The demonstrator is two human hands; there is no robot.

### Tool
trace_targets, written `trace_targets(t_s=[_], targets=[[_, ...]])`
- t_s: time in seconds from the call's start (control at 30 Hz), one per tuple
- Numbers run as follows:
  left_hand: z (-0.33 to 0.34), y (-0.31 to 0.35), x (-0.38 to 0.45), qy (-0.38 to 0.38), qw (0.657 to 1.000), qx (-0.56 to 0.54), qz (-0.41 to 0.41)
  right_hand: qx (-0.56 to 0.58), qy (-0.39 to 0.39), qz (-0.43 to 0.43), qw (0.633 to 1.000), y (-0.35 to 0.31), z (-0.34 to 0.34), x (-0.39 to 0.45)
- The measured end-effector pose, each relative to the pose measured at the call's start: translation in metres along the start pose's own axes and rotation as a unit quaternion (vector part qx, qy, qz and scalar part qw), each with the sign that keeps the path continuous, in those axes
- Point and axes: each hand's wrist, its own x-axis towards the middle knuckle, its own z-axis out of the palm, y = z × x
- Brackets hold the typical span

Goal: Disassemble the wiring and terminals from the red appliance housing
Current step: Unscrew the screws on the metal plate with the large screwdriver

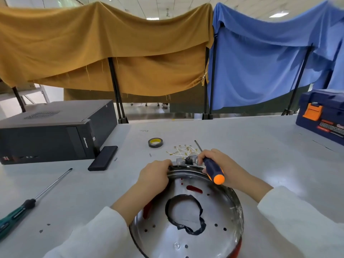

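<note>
The red appliance housing (188,211) lies on the counter (251,146) at the near edge, its shiny metal inner plate facing up. Red shows through slots in the plate and along the lower right rim. A large irregular hole edged with black tape opens in the plate's middle, and small round holes dot the surface. At the far rim sits a small metal terminal block (188,160) with a black part in it. Just beyond it, a loose bundle of pale wires with brass-coloured terminals (183,150) lies spread on the counter, apart from the housing.
</note>
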Motion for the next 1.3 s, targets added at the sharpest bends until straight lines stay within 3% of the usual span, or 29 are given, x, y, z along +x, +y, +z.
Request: trace_targets(t_s=[0.4,0.53,0.8,0.93,1.1,1.3], targets=[[-0.012,0.001,-0.02,-0.086,0.988,0.095,-0.092,-0.014,-0.007,-0.002,1.0,-0.006,0.017,0.016],[-0.013,0.003,-0.013,-0.067,0.993,0.069,-0.062,0.025,0.016,-0.014,0.999,-0.004,0.026,0.022],[0.004,-0.011,0.006,-0.069,0.995,-0.073,-0.008,0.183,0.163,0.017,0.969,-0.031,0.002,0.034],[0.002,-0.013,0.012,-0.068,0.995,-0.077,0.006,0.151,0.235,0.017,0.96,-0.048,-0.014,0.043],[0.001,-0.013,0.016,-0.079,0.993,-0.087,0.012,0.167,0.259,0.016,0.951,-0.061,-0.021,0.043],[0.005,-0.015,0.016,-0.064,0.995,-0.074,0.01,0.16,0.235,0.022,0.959,-0.067,-0.014,0.042]])
